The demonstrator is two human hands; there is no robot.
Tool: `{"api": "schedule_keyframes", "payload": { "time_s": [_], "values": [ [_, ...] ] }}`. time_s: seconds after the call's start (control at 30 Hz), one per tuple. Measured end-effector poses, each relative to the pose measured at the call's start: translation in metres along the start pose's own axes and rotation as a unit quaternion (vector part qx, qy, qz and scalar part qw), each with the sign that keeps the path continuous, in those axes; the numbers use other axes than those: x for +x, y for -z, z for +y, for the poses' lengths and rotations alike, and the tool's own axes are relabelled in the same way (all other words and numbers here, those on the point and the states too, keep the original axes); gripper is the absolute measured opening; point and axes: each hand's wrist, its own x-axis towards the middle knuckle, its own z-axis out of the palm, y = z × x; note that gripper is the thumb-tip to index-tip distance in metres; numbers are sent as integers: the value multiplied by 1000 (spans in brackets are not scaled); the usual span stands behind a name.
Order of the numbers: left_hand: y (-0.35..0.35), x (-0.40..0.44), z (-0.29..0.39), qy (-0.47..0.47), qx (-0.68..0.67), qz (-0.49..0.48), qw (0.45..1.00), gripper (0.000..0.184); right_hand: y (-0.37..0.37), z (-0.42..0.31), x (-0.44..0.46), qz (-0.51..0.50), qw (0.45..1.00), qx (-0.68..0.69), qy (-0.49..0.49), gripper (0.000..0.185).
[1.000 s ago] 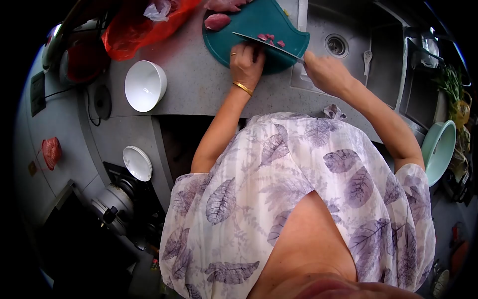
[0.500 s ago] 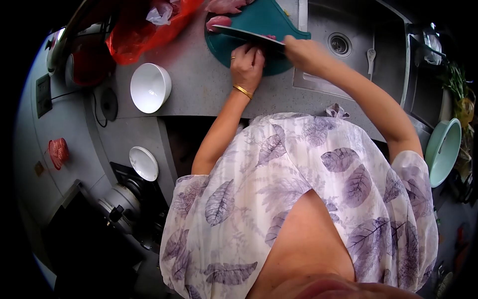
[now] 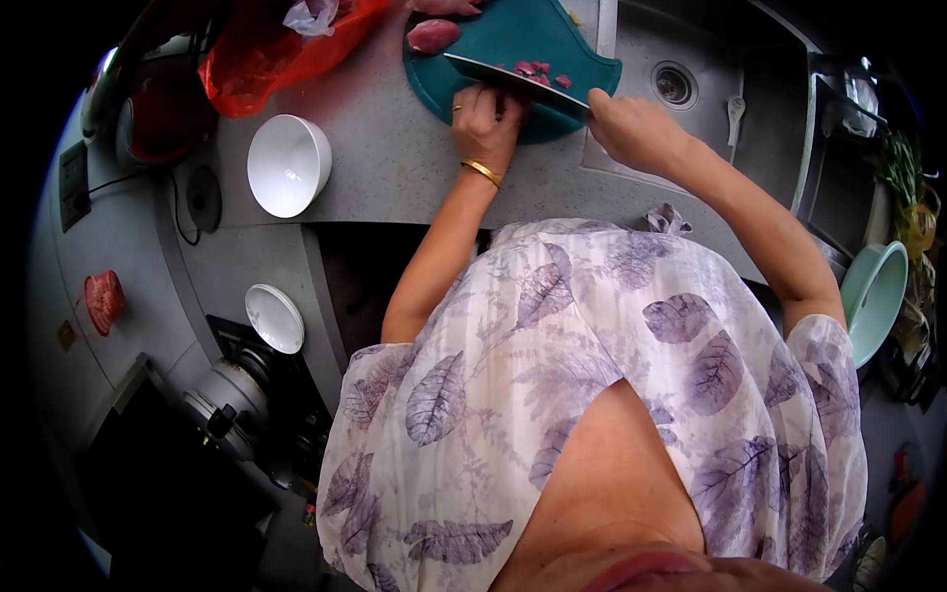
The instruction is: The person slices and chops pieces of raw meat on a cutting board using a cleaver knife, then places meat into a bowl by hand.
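My right hand (image 3: 636, 130) is closed round the handle of a kitchen knife (image 3: 508, 77), its blade slanting across a teal cutting board (image 3: 538, 35). Close against the near side of the blade, my left hand (image 3: 485, 128) has its fingers curled down on the board; what lies under the fingertips is hidden. Small cut bits of pink meat (image 3: 533, 69) lie just beyond the blade. A larger lump of meat (image 3: 434, 37) rests at the board's left edge, and another piece of raw meat (image 3: 446, 6) is partly cut off by the top of the view.
Left of the board are a red plastic bag (image 3: 261, 74) and a white bowl (image 3: 289, 166) on the grey counter (image 3: 380, 163). The sink (image 3: 681, 39) adjoins on the right, holding a white spoon (image 3: 735, 118). A pale green basin (image 3: 875, 301) stands at far right.
My right hand and the knife handle have shifted slightly right and down. The blade has tilted, so more cut meat shows behind it. My left hand stays curled beside the blade.
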Motion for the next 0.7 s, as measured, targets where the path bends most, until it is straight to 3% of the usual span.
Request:
{"api": "schedule_keyframes", "payload": {
  "time_s": [0.1,0.2,0.33,0.43,0.57,0.7],
  "values": [
    [2,-2,-1,8,-8,-19,1000,9,-9,-11,19,6,1000,3,-6,18],
    [5,-3,2,4,-14,-45,999,10,-29,-22,59,106,990,17,89,20],
    [3,-1,-2,-27,-27,-36,999,14,-26,-19,62,120,989,8,85,19],
    [1,0,-2,1,-37,2,999,16,-15,3,31,59,998,-14,4,19],
    [13,5,10,103,-74,8,992,17,7,7,-2,27,999,-40,-1,19],
    [11,-1,1,43,-84,4,996,11,18,-8,-9,17,999,-34,0,19]
  ]
}}
